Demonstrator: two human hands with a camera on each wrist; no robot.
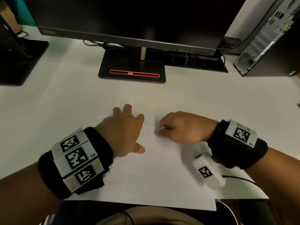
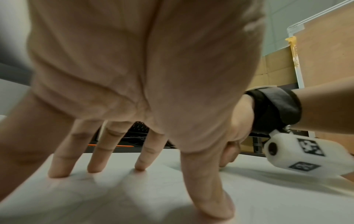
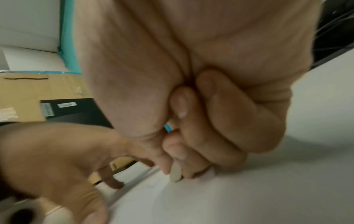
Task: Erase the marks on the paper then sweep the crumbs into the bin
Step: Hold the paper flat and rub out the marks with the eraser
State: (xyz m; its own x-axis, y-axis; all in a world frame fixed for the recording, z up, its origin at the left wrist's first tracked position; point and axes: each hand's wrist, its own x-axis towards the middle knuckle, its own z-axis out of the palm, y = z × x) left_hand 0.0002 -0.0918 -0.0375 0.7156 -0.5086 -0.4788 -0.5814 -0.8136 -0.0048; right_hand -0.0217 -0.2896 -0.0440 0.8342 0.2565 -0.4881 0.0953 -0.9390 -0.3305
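Note:
A white sheet of paper (image 1: 154, 176) lies on the white desk in front of me, with faint pencil marks (image 1: 148, 126) near its far edge. My left hand (image 1: 125, 127) rests flat on the sheet just left of the marks. Its spread fingers (image 2: 95, 159) press the paper (image 2: 268, 197) down. My right hand (image 1: 178, 127) is curled into a fist just right of the marks and pinches a small white eraser (image 1: 162, 127). The eraser's tip (image 3: 175, 174) touches the paper (image 3: 249, 197), and a bit of blue sleeve shows higher up inside the fist. No bin or crumbs are visible.
A black monitor stand (image 1: 132, 69) with a red-edged slot sits just beyond the paper under a dark monitor (image 1: 129, 21). A computer tower (image 1: 267, 38) stands at the back right, and another black stand base (image 1: 19, 62) at the left. Cables run behind the stand.

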